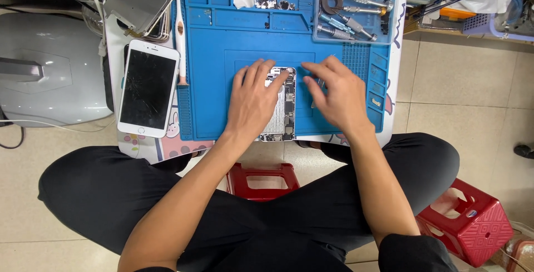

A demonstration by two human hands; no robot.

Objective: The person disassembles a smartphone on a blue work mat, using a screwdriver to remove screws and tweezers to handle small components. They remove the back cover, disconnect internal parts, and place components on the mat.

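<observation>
Opened phone [281, 108] lies centred on the blue mat [211, 55], left hand [253, 102] flat on it, grip spread to steady it, while right hand [339, 97] rests alongside, fingers loosely spread, holding nothing.

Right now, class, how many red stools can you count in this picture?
2. One stool stands under the table edge, between the person's knees; the other stool lies tipped at lower right. More may be hidden under the legs.
</observation>
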